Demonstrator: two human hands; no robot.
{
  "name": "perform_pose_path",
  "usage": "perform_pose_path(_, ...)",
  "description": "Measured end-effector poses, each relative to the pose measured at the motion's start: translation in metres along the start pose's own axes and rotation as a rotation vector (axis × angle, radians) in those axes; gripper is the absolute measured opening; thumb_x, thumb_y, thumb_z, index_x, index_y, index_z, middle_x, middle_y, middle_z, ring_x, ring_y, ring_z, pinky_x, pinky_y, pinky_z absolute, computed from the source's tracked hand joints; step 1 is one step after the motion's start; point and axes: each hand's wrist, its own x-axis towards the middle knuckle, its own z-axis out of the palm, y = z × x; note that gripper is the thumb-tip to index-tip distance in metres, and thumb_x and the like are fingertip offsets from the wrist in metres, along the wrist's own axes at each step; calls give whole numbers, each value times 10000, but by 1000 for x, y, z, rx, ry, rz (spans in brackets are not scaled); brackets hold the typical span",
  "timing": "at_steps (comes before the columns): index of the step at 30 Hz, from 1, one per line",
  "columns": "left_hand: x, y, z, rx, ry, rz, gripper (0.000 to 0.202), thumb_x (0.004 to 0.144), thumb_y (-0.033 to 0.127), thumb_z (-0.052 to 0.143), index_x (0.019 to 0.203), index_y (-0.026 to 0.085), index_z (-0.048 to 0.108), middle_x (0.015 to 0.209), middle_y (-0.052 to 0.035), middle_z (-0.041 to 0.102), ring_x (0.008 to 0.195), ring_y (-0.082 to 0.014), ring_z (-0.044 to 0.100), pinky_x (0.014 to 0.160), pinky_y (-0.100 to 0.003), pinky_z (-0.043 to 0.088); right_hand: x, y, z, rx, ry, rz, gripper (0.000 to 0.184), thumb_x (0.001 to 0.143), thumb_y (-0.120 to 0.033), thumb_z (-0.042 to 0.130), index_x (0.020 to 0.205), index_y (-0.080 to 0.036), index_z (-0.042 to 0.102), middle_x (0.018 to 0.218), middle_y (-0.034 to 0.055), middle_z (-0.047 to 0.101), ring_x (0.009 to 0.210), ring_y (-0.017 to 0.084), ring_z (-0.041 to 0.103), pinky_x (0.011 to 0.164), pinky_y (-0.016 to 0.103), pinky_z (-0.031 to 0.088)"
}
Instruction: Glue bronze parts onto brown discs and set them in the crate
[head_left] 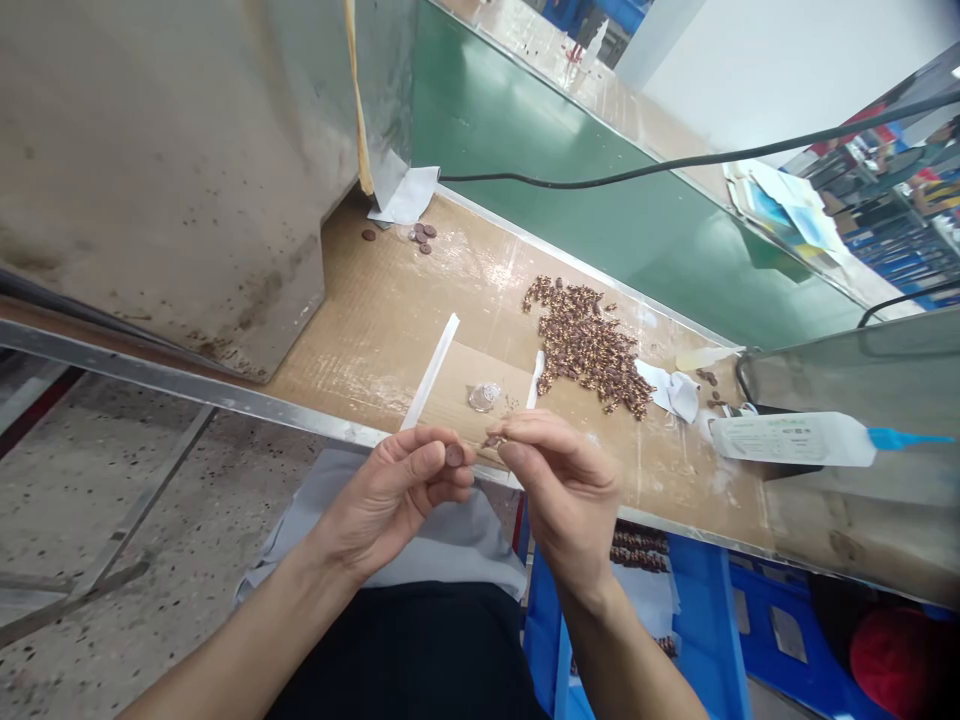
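Observation:
My left hand (pixel 397 490) is closed in a pinch on a small brown disc (pixel 454 455) held between thumb and fingers. My right hand (pixel 562 480) pinches a tiny brown metal part (pixel 493 439) right beside the disc; the two hands nearly touch above the bench's front edge. Behind them on the cardboard-covered bench (pixel 390 310) lie a white strip (pixel 433 370), a second short white strip (pixel 535 378), a small clear round piece (pixel 484 397) and a heap of small brown parts (pixel 589 345).
A large metal machine housing (pixel 172 160) stands at left. Several brown discs (pixel 422 236) lie by a white paper (pixel 409 195). A white bottle with a blue tip (pixel 795 438) lies at right. A green conveyor belt (pixel 600 190) runs behind. Blue crates (pixel 697 620) sit below.

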Motion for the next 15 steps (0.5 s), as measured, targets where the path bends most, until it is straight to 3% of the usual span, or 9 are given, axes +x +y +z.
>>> perform_pose_path(15, -3, -8, 7, -29, 114, 123, 230, 798, 305, 1076, 911, 183, 918, 897, -39, 882, 717, -110, 812, 716, -143, 680, -18, 9, 22, 273, 78, 209, 106, 1039, -228, 861, 1124, -289, 879, 1065, 44, 857, 962, 219, 839, 883, 371, 740)
